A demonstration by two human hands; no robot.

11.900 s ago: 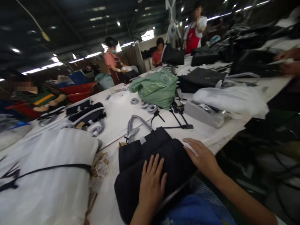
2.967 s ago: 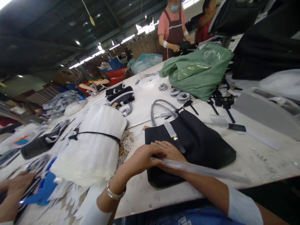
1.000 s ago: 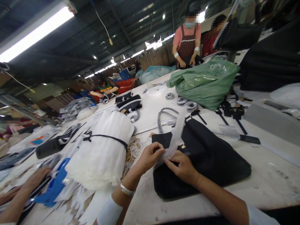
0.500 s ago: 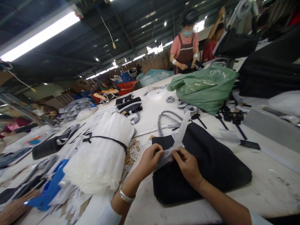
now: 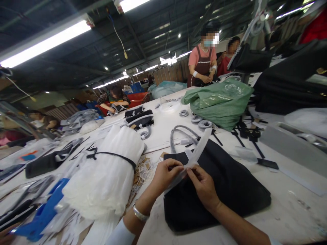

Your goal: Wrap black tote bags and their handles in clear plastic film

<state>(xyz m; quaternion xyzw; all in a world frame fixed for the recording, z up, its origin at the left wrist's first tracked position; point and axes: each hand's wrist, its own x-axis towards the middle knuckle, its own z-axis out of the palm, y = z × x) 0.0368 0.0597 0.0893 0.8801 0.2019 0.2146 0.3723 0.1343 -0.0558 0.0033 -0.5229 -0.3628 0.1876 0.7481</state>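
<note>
A black bag (image 5: 230, 183) lies flat on the table before me, its wrapped grey handle (image 5: 176, 132) looping out past the far edge. Over its upper part, both my hands pinch one translucent plastic strip (image 5: 200, 148). My left hand (image 5: 166, 173) has thumb and fingers closed on the strip's near stretch. Close beside it, my right hand (image 5: 204, 185) grips the strip between thumb and fingers. One end of the plastic sticks up and away to the right, and the other hangs down over the bag's left edge.
Left of the bag lies a roll of white plastic sheeting (image 5: 102, 173) tied with black cord. A blue tape dispenser (image 5: 43, 211) is at the lower left, near another person's hand. A green plastic bag (image 5: 217, 102) and black straps (image 5: 255, 143) lie beyond. Co-workers are across the table.
My left hand has slid slightly right, closer to my right hand along the plastic strip. The view has shifted a little. The co-worker's hand at lower left has mostly left the picture.
</note>
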